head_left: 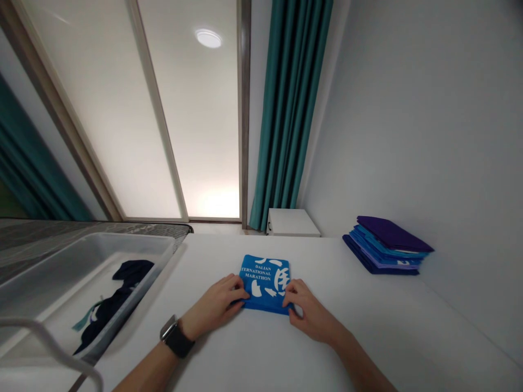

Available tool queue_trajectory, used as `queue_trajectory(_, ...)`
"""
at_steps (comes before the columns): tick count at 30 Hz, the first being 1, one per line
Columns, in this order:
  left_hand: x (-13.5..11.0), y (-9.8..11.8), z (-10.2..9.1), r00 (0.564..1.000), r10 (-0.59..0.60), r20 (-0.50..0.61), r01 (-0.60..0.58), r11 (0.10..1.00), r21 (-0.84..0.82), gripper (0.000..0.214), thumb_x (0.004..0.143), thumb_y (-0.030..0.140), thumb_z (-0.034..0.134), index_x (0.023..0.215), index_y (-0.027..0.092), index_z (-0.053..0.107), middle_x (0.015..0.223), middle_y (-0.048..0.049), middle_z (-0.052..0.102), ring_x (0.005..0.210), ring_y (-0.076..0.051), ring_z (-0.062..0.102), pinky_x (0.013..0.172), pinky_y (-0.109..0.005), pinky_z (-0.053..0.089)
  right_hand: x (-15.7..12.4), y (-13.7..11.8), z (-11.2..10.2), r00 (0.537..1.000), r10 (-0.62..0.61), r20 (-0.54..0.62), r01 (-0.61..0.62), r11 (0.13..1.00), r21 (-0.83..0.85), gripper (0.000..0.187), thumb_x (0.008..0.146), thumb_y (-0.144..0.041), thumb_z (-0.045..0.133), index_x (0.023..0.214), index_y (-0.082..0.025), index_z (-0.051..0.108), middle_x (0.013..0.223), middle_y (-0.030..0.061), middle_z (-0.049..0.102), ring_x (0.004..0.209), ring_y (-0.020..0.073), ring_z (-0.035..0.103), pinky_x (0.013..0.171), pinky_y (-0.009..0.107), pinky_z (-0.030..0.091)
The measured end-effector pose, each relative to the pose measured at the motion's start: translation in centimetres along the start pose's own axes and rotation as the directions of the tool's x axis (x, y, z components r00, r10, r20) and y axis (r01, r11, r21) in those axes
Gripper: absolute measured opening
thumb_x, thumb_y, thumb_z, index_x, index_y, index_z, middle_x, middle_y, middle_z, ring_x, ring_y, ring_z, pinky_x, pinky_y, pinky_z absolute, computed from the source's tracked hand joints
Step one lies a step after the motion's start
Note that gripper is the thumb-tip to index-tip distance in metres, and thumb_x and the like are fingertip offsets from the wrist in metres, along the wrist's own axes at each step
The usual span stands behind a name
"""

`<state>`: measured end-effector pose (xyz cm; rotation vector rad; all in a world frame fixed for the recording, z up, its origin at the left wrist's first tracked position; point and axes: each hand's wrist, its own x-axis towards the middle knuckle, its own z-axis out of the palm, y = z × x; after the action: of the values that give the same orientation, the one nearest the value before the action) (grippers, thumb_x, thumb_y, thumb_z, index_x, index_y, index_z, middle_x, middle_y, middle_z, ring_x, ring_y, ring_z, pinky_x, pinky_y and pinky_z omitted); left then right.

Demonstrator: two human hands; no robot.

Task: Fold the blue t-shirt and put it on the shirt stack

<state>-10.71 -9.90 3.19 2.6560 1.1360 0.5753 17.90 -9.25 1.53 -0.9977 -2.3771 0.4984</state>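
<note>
A folded blue cloth (265, 277) lies flat on the white table in front of me, a compact near-square. White lettering on it reads "Dalian", "ternational" and "Marathon", with bold white shapes around the words. At its left edge my left hand (223, 299) pinches the lower corner, fingers bent and thumb close to the forefinger. My right hand (306, 310) grips the lower right corner in the same way. Whether the cloth is a shirt or a bag, I cannot tell. A black watch sits on my left wrist.
A stack of folded cloths (386, 247), purple on top with blues beneath, stands at the right by the wall. Left of the table is a translucent plastic bin (163, 247) holding dark crumpled clothing (116, 305). A grey curved bar (49, 340) crosses the lower left. Beyond stands a white cabinet (292, 220).
</note>
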Motion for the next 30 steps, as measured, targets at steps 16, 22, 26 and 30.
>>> queue_trajectory(16, 2.2, 2.0, 3.8, 0.984, 0.12, -0.129, -0.071, 0.941, 0.332, 0.049, 0.097, 0.031, 0.039, 0.145, 0.017, 0.035, 0.147, -0.0096, 0.044, 0.135, -0.024, 0.039, 0.112, -0.043, 0.033, 1.4, -0.3, 4.2, 0.994, -0.009, -0.11, -0.042, 0.889, -0.456, 0.053, 0.091, -0.015, 0.036, 0.144, -0.015, 0.038, 0.151, 0.0099, 0.037, 0.139, 0.0228, 0.03, 0.115, 0.046, 0.025)
queue_trajectory(22, 1.9, 2.0, 5.7, 0.991, 0.046, -0.125, 0.0, 0.938, 0.348, 0.053, 0.098, 0.039, 0.037, 0.145, 0.015, 0.036, 0.145, -0.0108, 0.046, 0.134, -0.025, 0.042, 0.112, -0.044, 0.032, 1.2, 0.8, 5.5, 0.994, 0.075, -0.074, -0.102, 0.856, -0.507, 0.057, 0.092, -0.019, 0.033, 0.148, -0.014, 0.031, 0.155, 0.0067, 0.026, 0.143, 0.0206, 0.023, 0.116, 0.043, 0.024)
queue_trajectory(26, 1.5, 0.1, 5.1, 0.983, -0.071, -0.167, 0.122, 0.941, 0.316, 0.048, 0.099, 0.035, 0.033, 0.144, 0.02, 0.039, 0.146, -0.0077, 0.045, 0.136, -0.022, 0.04, 0.113, -0.044, 0.031, 1.2, 1.0, 5.6, 0.993, 0.098, -0.067, -0.118, 0.854, -0.507, 0.057, 0.091, -0.018, 0.033, 0.148, -0.012, 0.031, 0.155, 0.0075, 0.025, 0.143, 0.0204, 0.022, 0.117, 0.042, 0.024)
queue_trajectory(30, 0.9, -1.8, 4.7, 0.965, -0.226, -0.131, 0.253, 0.934, 0.254, 0.048, 0.1, 0.031, 0.028, 0.145, 0.02, 0.037, 0.148, -0.0079, 0.042, 0.135, -0.021, 0.041, 0.11, -0.044, 0.035, 1.2, 1.1, 5.6, 0.989, 0.127, -0.072, -0.146, 0.865, -0.481, 0.057, 0.092, -0.019, 0.032, 0.148, -0.011, 0.029, 0.155, 0.0073, 0.023, 0.143, 0.0203, 0.02, 0.117, 0.041, 0.024)
